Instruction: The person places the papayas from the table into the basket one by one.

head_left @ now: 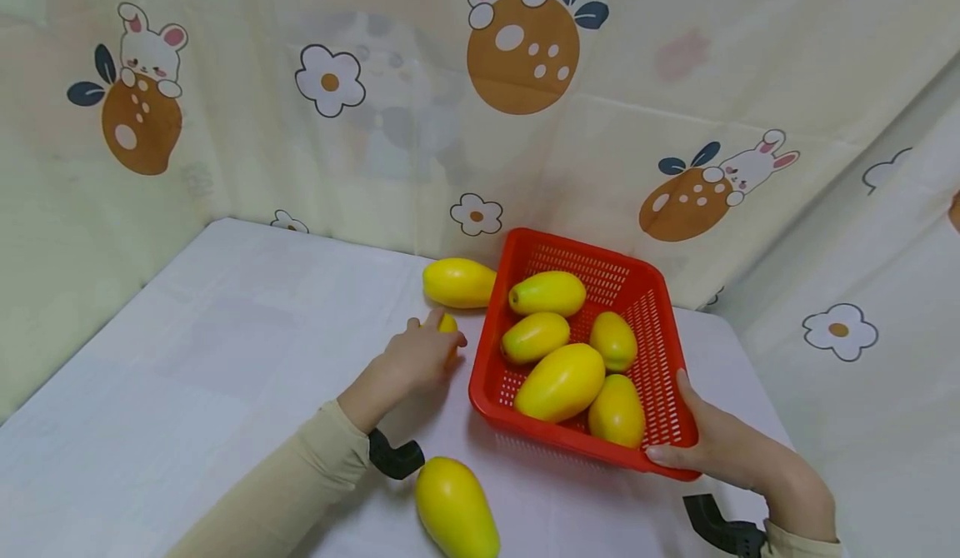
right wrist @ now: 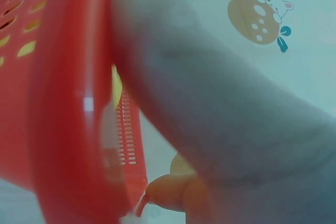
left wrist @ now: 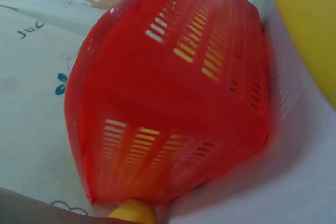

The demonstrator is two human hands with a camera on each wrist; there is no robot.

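Soft light casts faint shadows across the white worktop [head_left: 225, 333]; dimmer wrist views blur the red plastic basket [left wrist: 147, 90].

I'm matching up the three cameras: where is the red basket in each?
Head: red basket, right of centre, seen from above.
Left wrist: red basket, across the middle, seen from outside.
Right wrist: red basket, along the left side.
Shared landmark: rabbit-print cloth.

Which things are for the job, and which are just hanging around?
Seem part of the job:
red basket, held by the right grip
five yellow fruits inside it
yellow fruit at the left grip
two loose yellow fruits outside the basket, probably

Seem just there:
bunny-print curtain
white tabletop
black wrist pieces
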